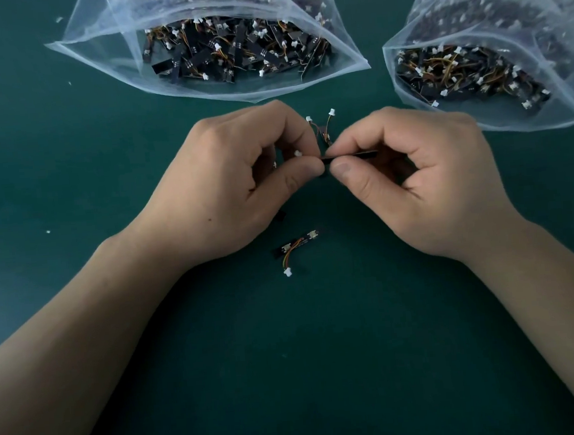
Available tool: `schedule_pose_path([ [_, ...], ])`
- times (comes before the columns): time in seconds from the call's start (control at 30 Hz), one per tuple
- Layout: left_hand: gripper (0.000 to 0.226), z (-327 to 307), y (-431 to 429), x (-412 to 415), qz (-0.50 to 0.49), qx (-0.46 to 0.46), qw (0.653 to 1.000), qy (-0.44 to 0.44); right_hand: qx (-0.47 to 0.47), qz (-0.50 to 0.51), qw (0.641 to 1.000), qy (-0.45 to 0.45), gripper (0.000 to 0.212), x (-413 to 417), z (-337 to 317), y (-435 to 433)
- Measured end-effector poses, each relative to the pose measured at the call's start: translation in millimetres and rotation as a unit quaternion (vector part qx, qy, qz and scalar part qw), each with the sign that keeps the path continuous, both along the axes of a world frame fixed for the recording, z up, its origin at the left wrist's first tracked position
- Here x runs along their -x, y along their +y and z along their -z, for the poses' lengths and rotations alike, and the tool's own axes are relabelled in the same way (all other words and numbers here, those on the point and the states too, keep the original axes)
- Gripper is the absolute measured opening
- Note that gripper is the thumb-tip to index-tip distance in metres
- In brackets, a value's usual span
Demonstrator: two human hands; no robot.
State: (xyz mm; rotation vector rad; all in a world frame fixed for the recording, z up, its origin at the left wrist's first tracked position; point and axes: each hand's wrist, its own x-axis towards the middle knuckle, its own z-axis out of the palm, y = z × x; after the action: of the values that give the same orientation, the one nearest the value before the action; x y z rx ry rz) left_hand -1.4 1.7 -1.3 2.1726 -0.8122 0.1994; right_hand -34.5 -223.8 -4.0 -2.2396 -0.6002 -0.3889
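My right hand [409, 176] pinches a thin black strip board [359, 155] between thumb and forefinger, held level above the green mat. My left hand [238, 183] meets it at the strip's left end, thumb and forefinger pinching there, with a small white connector [297, 153] showing inside its curled fingers. Short orange and red wires with white plugs [331, 112] stick up just behind the two fingertips. Another black strip board [298, 245] with a coloured wire tail and a white plug lies flat on the mat below my hands.
Two open clear plastic bags hold several of the same black strip boards with wires: one bag [101, 57] at the back centre, the other bag [402, 81] at the back right. Small white specks dot the green mat [291, 371].
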Motion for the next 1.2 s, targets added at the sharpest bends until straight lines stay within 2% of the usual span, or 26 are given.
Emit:
schedule_pose_path([
  [0.23,0.003,0,0,-1,-0.016,0.007,1.0,-0.011,-0.027,-0.008,1.0,-0.006,0.01,1,0,-2],
  [0.37,0.005,0,0,-2,-0.003,0.019,1.0,-0.02,-0.043,0.018,0.998,-0.031,0.004,1,-1,-3],
  [0.57,0.037,5,4,-5,-0.008,0.07,0.998,-0.002,-0.047,0.082,0.992,-0.085,0.007,-5,-2,-12],
  [0.67,0.024,4,6,-7,-0.043,0.089,0.995,-0.02,0.014,0.151,0.983,-0.106,0.01,-12,0,-19],
  [0.73,0.013,2,7,-7,-0.066,0.091,0.993,-0.026,0.061,0.176,0.979,-0.086,0.009,-14,1,-22],
  [0.8,0.011,-2,13,-8,-0.062,0.075,0.995,-0.024,0.103,0.176,0.978,-0.045,0.009,-15,2,-23],
  [0.93,0.039,-10,22,-12,0.047,0.002,0.999,0.017,0.115,0.146,0.982,0.022,0.013,-14,4,-22],
  [1.0,0.033,-11,21,-12,0.084,-0.043,0.995,0.027,0.105,0.127,0.986,0.037,0.018,-14,3,-20],
  [1.1,0.007,-12,20,-13,0.082,-0.066,0.994,0.039,0.09,0.118,0.988,0.036,0.015,-14,2,-20],
  [1.2,0.013,-11,20,-12,0.064,-0.07,0.995,0.039,0.099,0.133,0.985,0.042,0.009,-15,3,-22],
])
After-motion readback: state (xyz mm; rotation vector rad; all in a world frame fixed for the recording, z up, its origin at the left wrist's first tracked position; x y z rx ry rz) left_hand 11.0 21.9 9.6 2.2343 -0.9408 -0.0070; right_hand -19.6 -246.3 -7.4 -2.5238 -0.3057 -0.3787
